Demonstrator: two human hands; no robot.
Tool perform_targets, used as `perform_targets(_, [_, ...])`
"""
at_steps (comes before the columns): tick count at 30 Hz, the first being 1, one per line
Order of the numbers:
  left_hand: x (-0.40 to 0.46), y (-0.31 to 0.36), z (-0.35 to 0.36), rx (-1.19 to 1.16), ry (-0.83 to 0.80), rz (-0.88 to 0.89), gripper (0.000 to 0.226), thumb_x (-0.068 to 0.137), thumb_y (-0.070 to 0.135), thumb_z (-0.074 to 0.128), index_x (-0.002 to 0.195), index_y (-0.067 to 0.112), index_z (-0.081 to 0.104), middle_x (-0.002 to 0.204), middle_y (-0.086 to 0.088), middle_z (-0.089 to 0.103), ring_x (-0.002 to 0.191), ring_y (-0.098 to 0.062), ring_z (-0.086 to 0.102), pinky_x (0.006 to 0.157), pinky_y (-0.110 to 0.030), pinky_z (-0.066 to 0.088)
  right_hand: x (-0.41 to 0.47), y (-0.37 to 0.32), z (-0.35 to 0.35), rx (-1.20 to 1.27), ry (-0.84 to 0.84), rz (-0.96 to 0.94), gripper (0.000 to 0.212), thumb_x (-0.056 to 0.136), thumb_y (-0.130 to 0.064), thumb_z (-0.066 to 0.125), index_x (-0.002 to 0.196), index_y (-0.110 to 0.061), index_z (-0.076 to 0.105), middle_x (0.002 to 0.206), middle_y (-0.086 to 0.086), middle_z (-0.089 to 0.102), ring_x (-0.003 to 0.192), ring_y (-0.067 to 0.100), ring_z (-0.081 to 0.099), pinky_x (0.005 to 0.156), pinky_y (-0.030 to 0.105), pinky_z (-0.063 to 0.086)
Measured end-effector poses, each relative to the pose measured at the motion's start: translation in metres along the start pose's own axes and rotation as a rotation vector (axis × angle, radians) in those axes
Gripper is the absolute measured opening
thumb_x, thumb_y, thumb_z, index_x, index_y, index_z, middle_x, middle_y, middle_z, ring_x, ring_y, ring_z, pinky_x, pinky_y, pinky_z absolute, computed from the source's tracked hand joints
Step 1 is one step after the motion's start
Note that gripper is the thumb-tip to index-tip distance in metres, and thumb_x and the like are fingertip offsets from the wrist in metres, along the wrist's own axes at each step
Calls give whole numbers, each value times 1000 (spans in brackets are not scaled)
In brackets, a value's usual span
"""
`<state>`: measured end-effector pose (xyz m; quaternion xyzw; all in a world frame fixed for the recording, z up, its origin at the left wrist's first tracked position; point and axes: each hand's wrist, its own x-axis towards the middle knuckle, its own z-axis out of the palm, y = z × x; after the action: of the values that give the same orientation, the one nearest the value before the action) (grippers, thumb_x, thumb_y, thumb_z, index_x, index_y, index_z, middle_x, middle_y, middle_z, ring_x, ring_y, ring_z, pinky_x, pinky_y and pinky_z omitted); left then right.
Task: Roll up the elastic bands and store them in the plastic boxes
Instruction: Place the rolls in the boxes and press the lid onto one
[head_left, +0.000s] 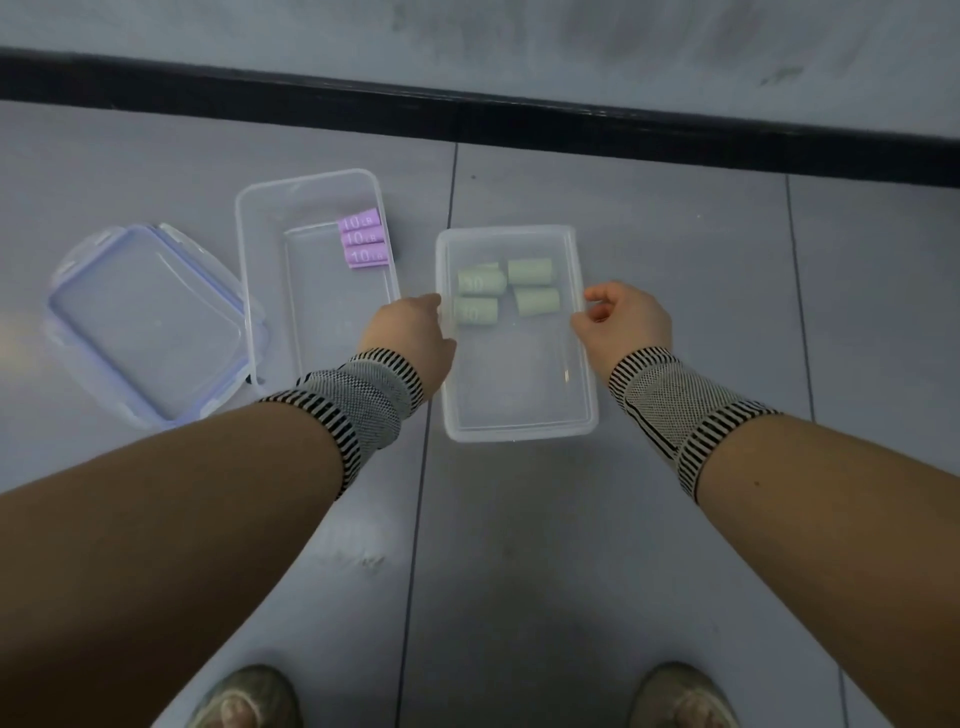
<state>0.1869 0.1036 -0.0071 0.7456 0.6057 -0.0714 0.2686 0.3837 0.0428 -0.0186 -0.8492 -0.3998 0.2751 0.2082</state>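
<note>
Two clear plastic boxes stand open on the grey floor. The right box (519, 431) holds several rolled green elastic bands (480, 283) in its far half. My left hand (410, 332) grips its left rim and my right hand (623, 319) grips its right rim, fingers curled over the edges. The left box (260, 249) holds three rolled purple elastic bands (362, 239) marked "10 LB" at its far right corner.
Clear lids (145, 322) with blue-tinted seals lie stacked on the floor left of the left box. A black skirting strip (519, 117) runs along the wall beyond the boxes. My two shoes (249, 699) show at the bottom edge.
</note>
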Motion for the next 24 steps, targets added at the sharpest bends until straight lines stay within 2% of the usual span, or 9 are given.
perform_targets(5, [-7, 2, 1, 20, 44, 47, 50, 92, 24, 55, 139, 13, 40, 132, -7, 52, 110, -25, 56, 95, -37, 46, 1, 2, -2, -42, -1, -22, 30, 88, -23, 61, 117, -16, 62, 96, -1, 66, 89, 15, 61, 78, 17, 39])
perform_targets(10, [-8, -1, 2, 7, 48, 72, 54, 93, 25, 53, 144, 16, 35, 140, -5, 45, 113, -23, 56, 98, -36, 44, -2, 4, 2, -27, 19, -14, 29, 90, -22, 59, 119, -17, 61, 102, 0, 68, 82, 11, 58, 76, 17, 40])
perform_targets(16, [-8, 0, 3, -7, 52, 71, 54, 93, 23, 54, 144, 16, 35, 140, -4, 47, 113, -22, 57, 98, -36, 45, -3, 4, 2, -21, 8, -30, 36, 91, -19, 57, 127, -20, 58, 91, -4, 62, 83, 12, 57, 79, 17, 39])
perform_targets(20, [-8, 2, 2, 13, 29, 70, 53, 94, 24, 53, 143, 15, 35, 143, -4, 42, 114, -22, 55, 97, -35, 44, -2, 5, 3, -65, -16, -63, 38, 93, -19, 54, 131, -20, 56, 107, 4, 66, 95, 19, 61, 89, 26, 45])
perform_targets(24, [-7, 2, -1, 94, 13, 86, 52, 95, 27, 50, 143, 15, 34, 146, -1, 35, 119, -24, 51, 95, -36, 44, -2, 3, 3, -278, -52, -150, 36, 97, -21, 45, 133, -20, 54, 110, 13, 57, 95, 28, 57, 82, 31, 44])
